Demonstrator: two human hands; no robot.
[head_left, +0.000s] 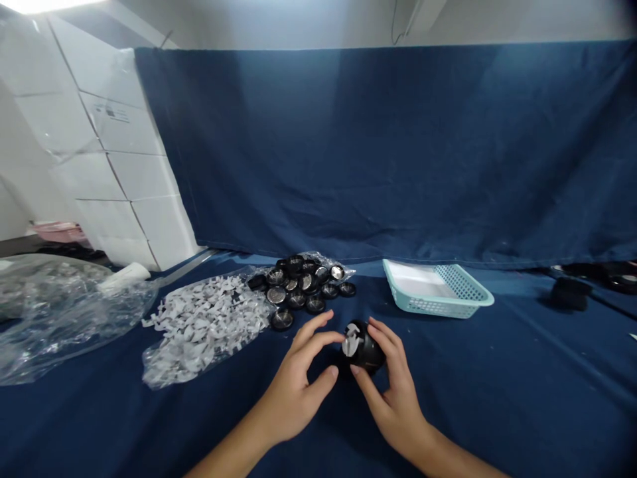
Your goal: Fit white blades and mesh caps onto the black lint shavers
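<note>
My right hand (395, 392) grips a round black part (372, 352) over the blue cloth, thumb below it and fingers on its upper right side. On the left face of that part sits a small grey-white plastic piece (351, 340). My left hand (301, 382) is open beside it, fingers and thumb spread; the index fingertip reaches the edge of the plastic piece, and I cannot tell whether it presses on it. Beyond my hands lies a pile of round black caps (297, 300), some with shiny metallic insides. Many small grey-white plastic pieces (212, 318) lie heaped on clear plastic at the left.
A light-turquoise basket (438, 305) with white content stands at the right rear. Clear plastic bags (74, 332) lie far left, before stacked white boxes (144, 179). A blue curtain (388, 153) closes off the back. Dark items (570, 293) are at the far right.
</note>
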